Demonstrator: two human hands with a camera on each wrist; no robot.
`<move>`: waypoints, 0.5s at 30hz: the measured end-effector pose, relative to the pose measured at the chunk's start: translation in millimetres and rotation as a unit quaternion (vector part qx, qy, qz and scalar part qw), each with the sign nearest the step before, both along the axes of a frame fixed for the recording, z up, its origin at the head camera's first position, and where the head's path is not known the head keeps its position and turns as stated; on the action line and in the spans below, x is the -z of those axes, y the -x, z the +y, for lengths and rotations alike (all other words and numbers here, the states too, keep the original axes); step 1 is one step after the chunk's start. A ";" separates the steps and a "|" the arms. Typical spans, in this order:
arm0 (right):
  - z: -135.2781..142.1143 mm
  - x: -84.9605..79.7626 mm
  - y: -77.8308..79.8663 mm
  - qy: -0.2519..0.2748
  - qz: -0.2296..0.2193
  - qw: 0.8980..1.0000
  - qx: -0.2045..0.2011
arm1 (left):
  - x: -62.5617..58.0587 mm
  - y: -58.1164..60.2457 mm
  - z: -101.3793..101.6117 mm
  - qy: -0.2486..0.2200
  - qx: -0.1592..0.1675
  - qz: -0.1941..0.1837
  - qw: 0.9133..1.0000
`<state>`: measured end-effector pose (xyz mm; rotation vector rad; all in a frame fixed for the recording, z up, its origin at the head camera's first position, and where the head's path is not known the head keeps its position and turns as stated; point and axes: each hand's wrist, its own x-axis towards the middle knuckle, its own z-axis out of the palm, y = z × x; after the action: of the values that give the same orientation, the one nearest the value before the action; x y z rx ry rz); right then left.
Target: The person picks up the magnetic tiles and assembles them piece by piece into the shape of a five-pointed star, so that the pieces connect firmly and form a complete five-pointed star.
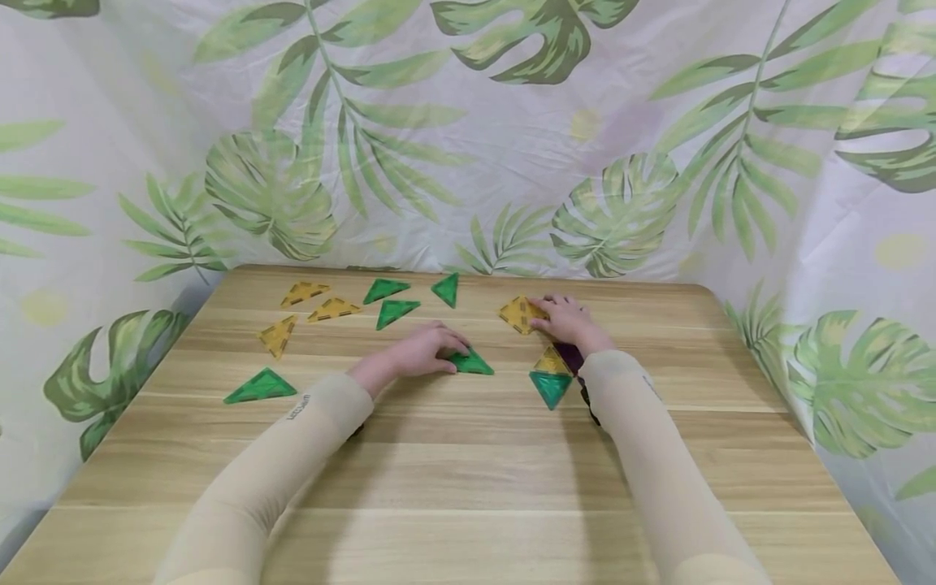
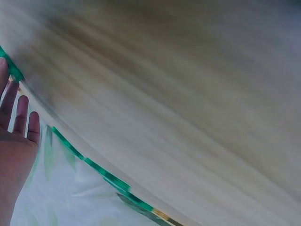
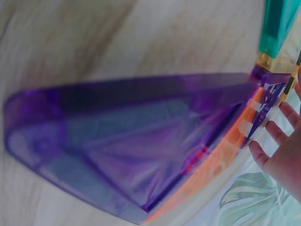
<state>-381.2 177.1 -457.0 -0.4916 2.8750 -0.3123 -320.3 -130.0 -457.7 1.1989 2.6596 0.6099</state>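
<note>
My left hand (image 1: 424,349) pinches a green triangle magnetic tile (image 1: 475,363) near the middle of the table, thumb on the near side and fingers over the top. In the left wrist view, that tile (image 2: 14,70) sits at the fingertips. My right hand (image 1: 565,318) holds a yellow triangle tile at its thumb and index finger, in a yellow diamond shape (image 1: 517,314). Just below it lie another yellow triangle (image 1: 552,361), a teal triangle (image 1: 550,390) and a purple tile (image 1: 569,357), partly covered by the right wrist. Close to the right wrist camera are a purple tile (image 3: 131,150) and an orange tile (image 3: 211,165).
At the left back of the table (image 1: 468,504) lie several yellow triangles (image 1: 334,309) and several green triangles (image 1: 398,313). A separate green triangle (image 1: 261,385) lies nearer, left of the left forearm. Leaf-patterned cloth (image 1: 512,162) hangs behind the table's far edge.
</note>
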 end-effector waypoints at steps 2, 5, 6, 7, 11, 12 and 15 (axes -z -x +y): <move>-0.6 -0.7 -0.8 0.000 -0.001 1.000 0.001 | 0.1 0.0 5.4 0.000 0.005 0.004 1.000; -0.4 -0.5 -0.9 -0.001 -0.001 1.000 0.001 | 0.7 1.4 10.7 -0.013 0.016 0.005 1.000; -0.3 -0.5 -0.9 -0.002 -0.001 1.000 0.002 | 0.6 2.6 11.6 -0.021 0.020 0.003 1.000; -0.1 -0.5 -0.8 -0.003 -0.001 1.000 0.001 | 0.5 4.3 11.8 -0.027 0.021 0.001 0.999; 0.8 -0.1 -0.1 0.000 0.001 1.000 -0.003 | -0.7 16.1 6.4 -0.048 -0.010 -0.003 0.999; 1.0 0.1 -0.2 0.002 0.004 1.000 -0.005 | -1.5 19.5 3.8 -0.048 -0.028 -0.004 0.998; 0.3 0.6 -1.6 0.011 0.015 1.000 -0.014 | -3.9 30.1 -4.1 -0.046 -0.090 -0.004 0.995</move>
<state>-379.6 177.4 -457.6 -0.5439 2.8947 -0.3340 -350.3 -134.1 -453.8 0.9823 2.7802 0.7708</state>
